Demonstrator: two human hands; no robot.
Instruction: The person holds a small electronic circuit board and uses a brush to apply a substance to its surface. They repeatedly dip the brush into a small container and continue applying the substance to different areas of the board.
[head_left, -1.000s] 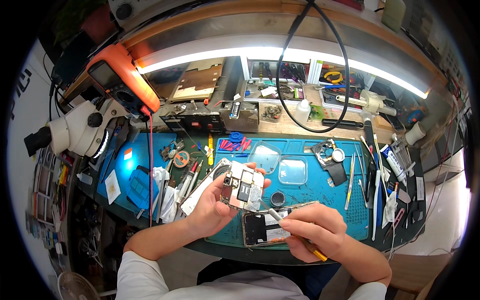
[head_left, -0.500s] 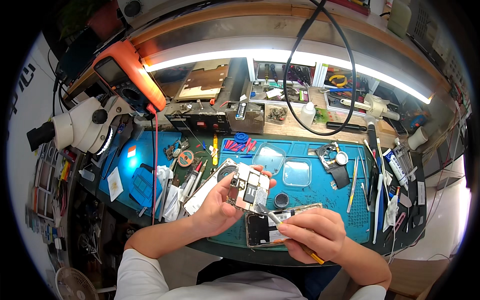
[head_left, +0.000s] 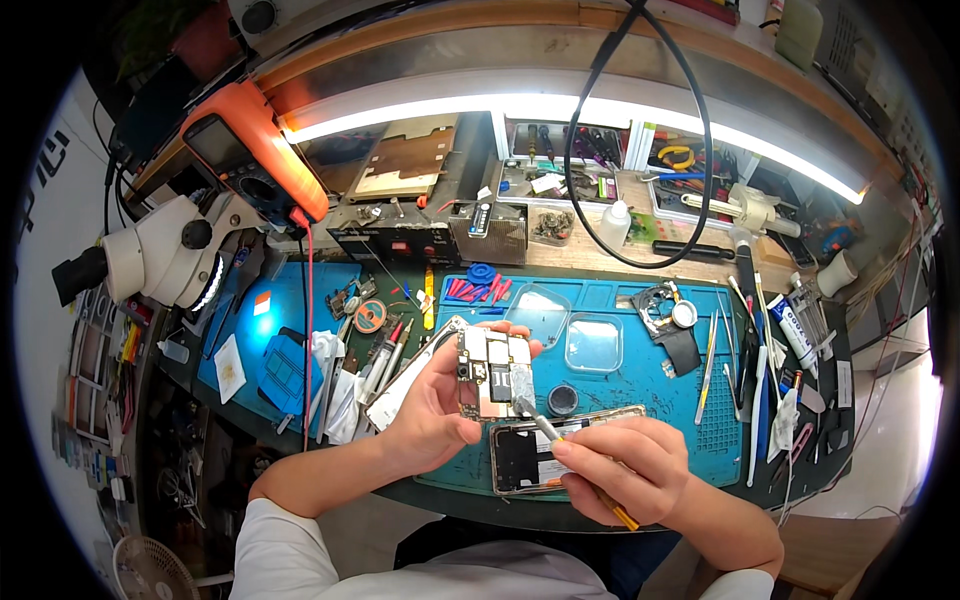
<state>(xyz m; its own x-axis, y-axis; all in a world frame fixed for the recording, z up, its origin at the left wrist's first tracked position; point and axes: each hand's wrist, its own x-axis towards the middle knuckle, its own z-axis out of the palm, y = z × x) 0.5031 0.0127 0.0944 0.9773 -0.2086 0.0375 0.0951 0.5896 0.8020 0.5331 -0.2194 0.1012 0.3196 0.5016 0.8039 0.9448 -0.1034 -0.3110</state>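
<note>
My left hand (head_left: 432, 415) grips a phone circuit board (head_left: 497, 368), with metal shields, chips and a camera module, tilted up above the mat. My right hand (head_left: 625, 470) holds a slim tool (head_left: 540, 420) with a silver shaft and gold end, its tip at a grey patch on the board's lower right. Beneath the hands lies an opened phone (head_left: 520, 462) with a black battery. A small round pot (head_left: 562, 400) of dark grey material sits just right of the board. A phone housing (head_left: 393, 401) lies behind my left hand.
A blue mat (head_left: 675, 400) holds clear lidded boxes (head_left: 594, 342), a loose assembly (head_left: 673, 338) and tweezers (head_left: 708, 362). A microscope (head_left: 160, 258) and orange multimeter (head_left: 270, 170) stand at left. Tools (head_left: 780, 380) crowd the right, and a black cable loop (head_left: 640, 262) hangs above the back shelf.
Compared with earlier, the board has turned more upright in my left hand. The tool's tip stays at the grey patch, and my right hand has shifted slightly left.
</note>
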